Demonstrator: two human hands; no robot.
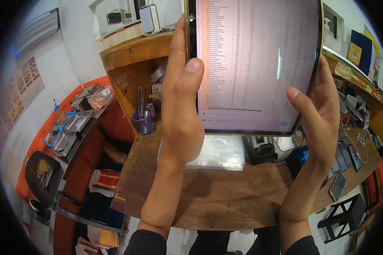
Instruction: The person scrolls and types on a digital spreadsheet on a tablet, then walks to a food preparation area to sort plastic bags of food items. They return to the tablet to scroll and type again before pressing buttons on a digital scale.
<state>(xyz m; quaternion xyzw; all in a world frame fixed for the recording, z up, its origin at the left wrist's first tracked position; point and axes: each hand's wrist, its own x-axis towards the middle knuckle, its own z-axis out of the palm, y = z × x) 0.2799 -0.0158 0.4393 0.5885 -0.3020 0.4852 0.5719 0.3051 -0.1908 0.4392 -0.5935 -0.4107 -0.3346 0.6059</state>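
Both hands [182,106] [321,110] raised, fingers grasping a tablet [255,63] at opposite edges, thumbs over its screen, forearms upright

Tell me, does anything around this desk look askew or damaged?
The phone at the right lies slanted, its lower end at the desk's edge, perhaps easily knocked off. Behind it, the wooden shelf's front looks scuffed and patchy.
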